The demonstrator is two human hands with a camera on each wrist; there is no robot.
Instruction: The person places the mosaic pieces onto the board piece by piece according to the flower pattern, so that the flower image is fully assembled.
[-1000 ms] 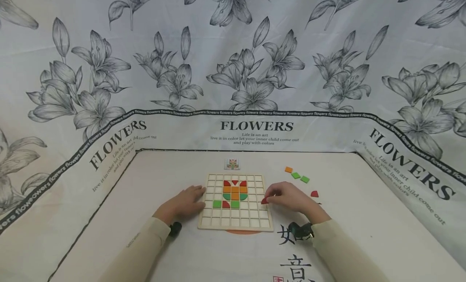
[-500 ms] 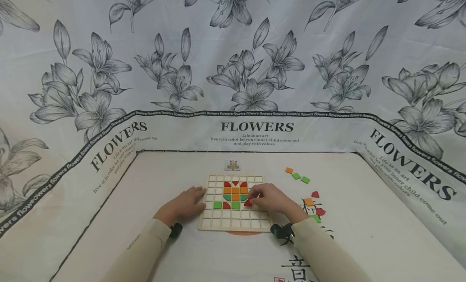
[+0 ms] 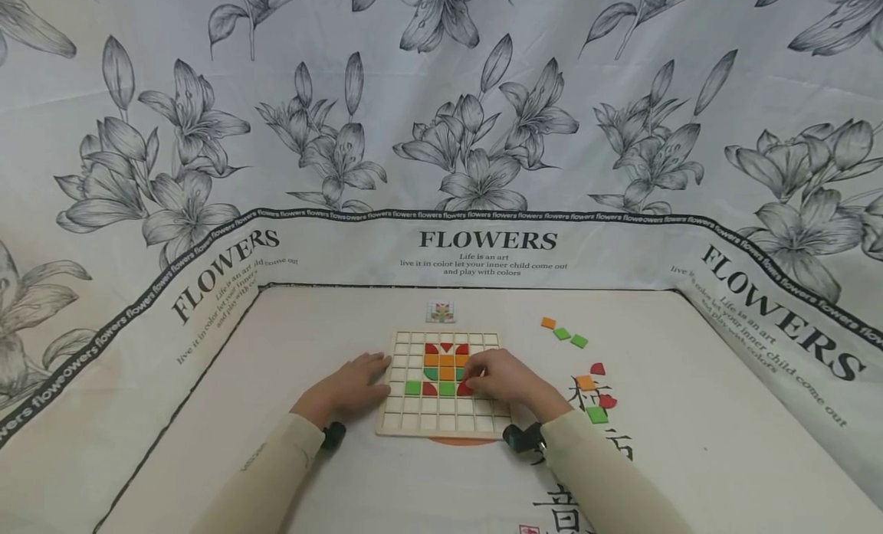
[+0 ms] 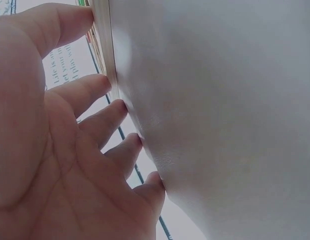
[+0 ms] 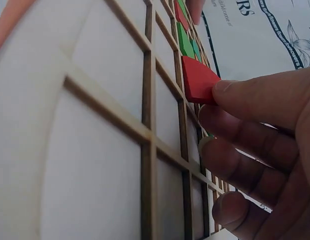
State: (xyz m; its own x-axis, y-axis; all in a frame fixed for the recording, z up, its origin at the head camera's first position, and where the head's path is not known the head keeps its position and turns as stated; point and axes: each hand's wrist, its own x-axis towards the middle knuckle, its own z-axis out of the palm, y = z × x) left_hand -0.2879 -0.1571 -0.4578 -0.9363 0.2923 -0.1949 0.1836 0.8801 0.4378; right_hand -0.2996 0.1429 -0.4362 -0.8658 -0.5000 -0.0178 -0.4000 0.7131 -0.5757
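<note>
My right hand pinches a red quarter-circle tile between thumb and fingers, over a cell of the wooden grid board. In the head view the tile lies just right of a green square tile in the lower coloured row. That row also has a red tile and another green square. Above them, orange, red and teal tiles fill several cells. My left hand has its fingers spread, with thumb and fingertips at the board's left edge, as the left wrist view shows close up.
A small pattern card lies beyond the board. To the right are loose tiles: an orange square, green squares, a red piece and a cluster with another orange square. A flower-printed cloth wall rises behind.
My right hand has moved left from the board's right edge with the red tile, which now sits beside the green square. My left hand has stayed at the left edge.
</note>
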